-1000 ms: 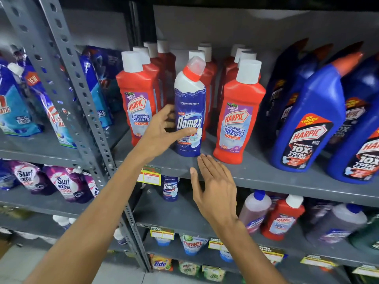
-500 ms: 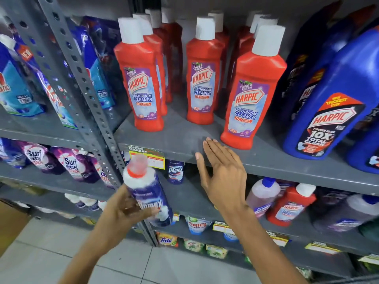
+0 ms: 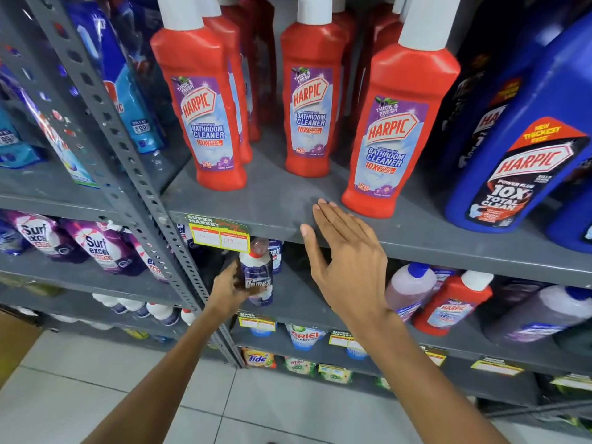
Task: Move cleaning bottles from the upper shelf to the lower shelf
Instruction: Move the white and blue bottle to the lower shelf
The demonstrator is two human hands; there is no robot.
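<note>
My left hand (image 3: 228,291) grips a blue-and-white Domex bottle (image 3: 258,277) with a pinkish cap, holding it upright at the left end of the lower shelf (image 3: 298,302), just under the yellow price tag. Whether the bottle's base touches the shelf, I cannot tell. A second Domex bottle (image 3: 276,254) stands right behind it. My right hand (image 3: 346,261) is open, fingers spread, resting against the front edge of the upper shelf (image 3: 448,243). On that upper shelf stand several red Harpic bathroom cleaner bottles (image 3: 205,113) with white caps.
Big blue Harpic bottles (image 3: 525,161) fill the upper shelf's right side. A pink bottle (image 3: 408,288) and a red Harpic bottle (image 3: 455,304) lie on the lower shelf to the right. A perforated grey upright (image 3: 128,149) divides off detergent pouches at left. Below is tiled floor.
My left hand took the Domex bottle off the upper shelf, brought it down and pushed it in onto the lower shelf. My right hand stayed at the upper shelf edge. The camera moved closer.
</note>
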